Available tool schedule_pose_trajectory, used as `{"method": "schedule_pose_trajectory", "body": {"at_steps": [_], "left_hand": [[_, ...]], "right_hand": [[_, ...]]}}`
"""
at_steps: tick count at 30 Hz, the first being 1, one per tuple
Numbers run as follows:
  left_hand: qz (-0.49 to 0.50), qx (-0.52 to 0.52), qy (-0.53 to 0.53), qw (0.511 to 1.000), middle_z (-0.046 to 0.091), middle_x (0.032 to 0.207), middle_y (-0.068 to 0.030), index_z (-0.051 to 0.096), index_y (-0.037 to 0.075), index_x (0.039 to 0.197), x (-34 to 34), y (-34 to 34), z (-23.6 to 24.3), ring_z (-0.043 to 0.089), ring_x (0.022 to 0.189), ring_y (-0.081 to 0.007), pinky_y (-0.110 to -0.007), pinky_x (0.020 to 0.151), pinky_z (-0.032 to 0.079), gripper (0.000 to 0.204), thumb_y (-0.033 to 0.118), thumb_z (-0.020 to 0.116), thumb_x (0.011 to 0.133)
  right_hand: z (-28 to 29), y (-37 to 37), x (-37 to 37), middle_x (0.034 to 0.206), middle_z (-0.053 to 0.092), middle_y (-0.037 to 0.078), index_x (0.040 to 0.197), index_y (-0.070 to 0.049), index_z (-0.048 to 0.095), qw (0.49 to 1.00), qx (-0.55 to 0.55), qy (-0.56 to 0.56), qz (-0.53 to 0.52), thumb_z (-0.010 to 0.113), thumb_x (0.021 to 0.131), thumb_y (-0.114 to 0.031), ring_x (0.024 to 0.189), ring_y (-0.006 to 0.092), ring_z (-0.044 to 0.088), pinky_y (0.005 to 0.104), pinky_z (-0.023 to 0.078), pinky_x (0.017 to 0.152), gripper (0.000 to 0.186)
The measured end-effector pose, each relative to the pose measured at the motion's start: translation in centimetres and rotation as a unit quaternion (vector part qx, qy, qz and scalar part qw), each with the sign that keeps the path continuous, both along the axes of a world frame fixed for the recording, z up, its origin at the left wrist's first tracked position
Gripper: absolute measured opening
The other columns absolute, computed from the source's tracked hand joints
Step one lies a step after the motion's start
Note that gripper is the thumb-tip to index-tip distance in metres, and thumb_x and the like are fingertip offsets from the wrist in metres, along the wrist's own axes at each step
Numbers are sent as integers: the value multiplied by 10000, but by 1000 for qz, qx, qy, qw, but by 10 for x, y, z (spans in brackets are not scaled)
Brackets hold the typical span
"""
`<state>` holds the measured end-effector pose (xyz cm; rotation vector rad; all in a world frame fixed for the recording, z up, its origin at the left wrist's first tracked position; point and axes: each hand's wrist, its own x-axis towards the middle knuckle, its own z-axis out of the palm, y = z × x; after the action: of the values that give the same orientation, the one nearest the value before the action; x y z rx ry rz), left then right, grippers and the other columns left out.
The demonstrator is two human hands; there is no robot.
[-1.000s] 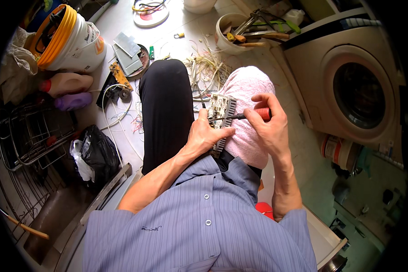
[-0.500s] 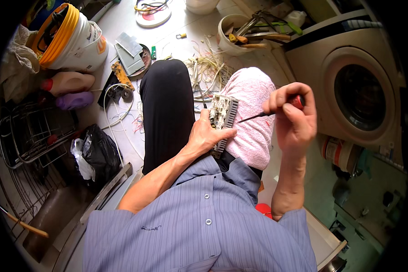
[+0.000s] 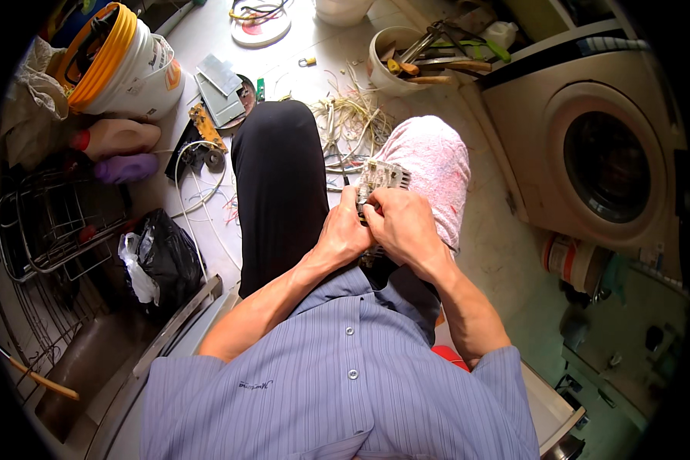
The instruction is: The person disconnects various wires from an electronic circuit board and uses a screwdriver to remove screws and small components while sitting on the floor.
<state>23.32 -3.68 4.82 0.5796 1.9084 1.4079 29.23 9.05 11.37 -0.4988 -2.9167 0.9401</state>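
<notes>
Between my thighs, against the towel-covered right knee, is an electrical terminal block (image 3: 385, 175), cream with a slotted grey edge. My left hand (image 3: 343, 234) is closed around its near left side. Bent over the same block, my right hand (image 3: 403, 222) has its fingers pinched together close to my left fingertips. Whatever the right fingers hold is hidden, and no screwdriver shows now. The pink towel (image 3: 431, 153) lies over the right knee, just beyond the right hand.
A heap of stripped wires (image 3: 353, 115) lies on the floor past my knees. Farther off stands a white tool bucket (image 3: 387, 77). To the left are a white bucket with an orange rim (image 3: 142, 77) and a black plastic bag (image 3: 170, 257). A washing machine (image 3: 529, 107) stands at right.
My right hand, which held a red-handled screwdriver out to the right, has come left and down onto the block. The screwdriver is no longer visible. My left hand keeps its hold.
</notes>
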Motion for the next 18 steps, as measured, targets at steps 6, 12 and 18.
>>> {"method": "schedule_pose_trajectory", "body": {"at_steps": [6,12,18], "left_hand": [[-2,15,3,1000,687,927,-322,410,-42,1223,2,-2,2,700,900,-481,-495,737,553,619,253,784,827],[-15,10,-20,1000,704,944,-289,415,-27,1248,1,-3,10,713,916,-453,-473,750,564,652,261,803,810],[-16,18,-15,1000,708,965,-287,416,-12,1270,2,-4,6,711,939,-455,-478,768,566,672,244,810,790]], "right_hand": [[0,3,0,763,678,224,795,-9,685,997,-53,-39,-28,695,835,-183,738,418,680,499,544,689,179],[-1,12,2,736,686,200,868,5,718,990,-113,-74,-46,692,830,-145,664,304,703,388,546,644,157],[5,5,1,716,664,214,848,20,705,988,-107,-83,-80,674,815,-141,645,294,687,387,529,627,168]]}}
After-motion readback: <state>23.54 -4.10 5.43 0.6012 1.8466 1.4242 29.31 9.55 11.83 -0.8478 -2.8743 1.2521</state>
